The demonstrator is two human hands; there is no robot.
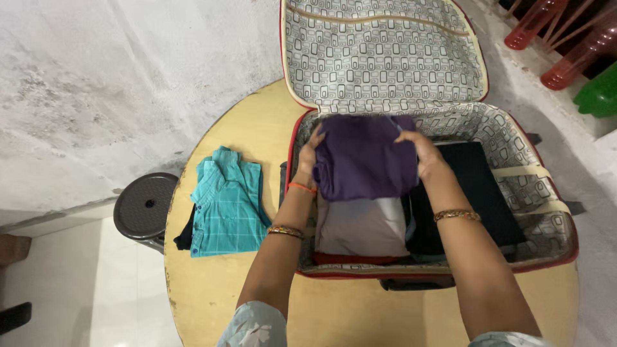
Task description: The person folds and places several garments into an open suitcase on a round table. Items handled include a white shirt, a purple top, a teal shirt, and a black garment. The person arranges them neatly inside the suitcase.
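Holding a folded dark purple cloth garment (363,157) between them, both hands are inside the open red suitcase with grey patterned lining (546,225). The left hand (310,157) grips the left edge of the garment, with the fingers curled around the fabric and closed on it. The right hand (425,153) grips the right edge in the same way, fingers bent and pressed on the cloth, thumb on top. The garment is stretched from one set of fingers to the other, over the far half of the suitcase compartment.

Just below the fingers of both hands, nearer to the person, a folded pale grey garment (363,228) lies in the suitcase, partly covered by the purple one. To the right of the right fingers a folded black garment (479,186) lies flat in the same compartment. Beyond the fingertips the raised suitcase lid (382,54) stands open.

Well to the left of the left fingers, outside the suitcase, a folded teal checked shirt (225,202) rests on the round yellow wooden table (212,289). Further left stands a round dark plastic stool (144,205).
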